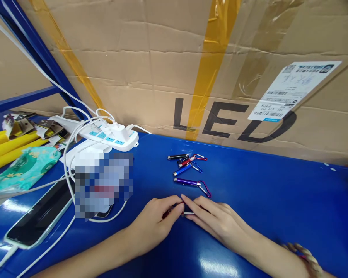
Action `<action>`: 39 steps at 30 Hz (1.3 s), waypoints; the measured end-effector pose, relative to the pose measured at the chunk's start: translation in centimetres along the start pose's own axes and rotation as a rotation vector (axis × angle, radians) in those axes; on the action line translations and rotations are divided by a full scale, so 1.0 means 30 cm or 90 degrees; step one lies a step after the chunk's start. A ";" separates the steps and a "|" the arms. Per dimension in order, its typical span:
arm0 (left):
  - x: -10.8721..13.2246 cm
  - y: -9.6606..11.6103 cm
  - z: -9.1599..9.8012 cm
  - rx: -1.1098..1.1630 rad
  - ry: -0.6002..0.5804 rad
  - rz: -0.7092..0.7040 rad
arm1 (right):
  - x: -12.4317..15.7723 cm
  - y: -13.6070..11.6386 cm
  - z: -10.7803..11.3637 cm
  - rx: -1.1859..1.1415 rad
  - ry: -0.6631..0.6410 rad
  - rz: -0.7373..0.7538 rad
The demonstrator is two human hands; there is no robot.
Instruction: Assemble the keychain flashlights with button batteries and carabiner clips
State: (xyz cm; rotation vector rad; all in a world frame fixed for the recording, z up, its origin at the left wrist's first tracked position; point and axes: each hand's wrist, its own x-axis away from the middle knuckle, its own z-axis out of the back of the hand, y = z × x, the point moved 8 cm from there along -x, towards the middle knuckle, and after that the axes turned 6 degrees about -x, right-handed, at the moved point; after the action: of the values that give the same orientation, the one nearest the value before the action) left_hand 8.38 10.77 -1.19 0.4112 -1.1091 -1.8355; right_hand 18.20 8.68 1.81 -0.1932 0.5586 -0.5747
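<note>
My left hand [155,224] and my right hand [211,220] meet fingertip to fingertip on the blue table [278,200]. Both pinch a small keychain flashlight [176,210], dark red on the left side with a silver end toward the right. Most of it is hidden under my fingers. Just beyond my hands lie several more keychain flashlights: a purple one [188,182] with a pink clip, a blue one [182,170], a red one [188,160] and a black one [176,156].
A white power strip [113,136] with plugs and cables sits at the back left. A phone [40,218] on a cable lies at the left edge, beside a teal pouch [23,168] and yellow rolls [8,144]. A large cardboard box [191,69] marked LED stands behind.
</note>
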 end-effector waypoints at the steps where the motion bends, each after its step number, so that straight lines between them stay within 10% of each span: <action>1: 0.000 -0.001 0.002 -0.005 0.002 -0.002 | -0.003 -0.005 -0.004 0.017 -0.009 0.005; 17: -0.013 -0.006 0.003 -0.031 -0.030 -0.004 | -0.001 0.035 -0.040 -0.106 -0.097 -0.028; 39: -0.001 0.023 -0.029 -0.061 -0.006 -0.049 | 0.018 0.084 0.024 -0.225 0.156 -0.121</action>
State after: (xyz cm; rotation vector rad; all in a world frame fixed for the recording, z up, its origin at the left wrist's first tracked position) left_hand 9.34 10.23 -1.08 0.3941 -1.0201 -1.9513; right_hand 20.13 10.47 1.36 -0.5196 0.8860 -0.6856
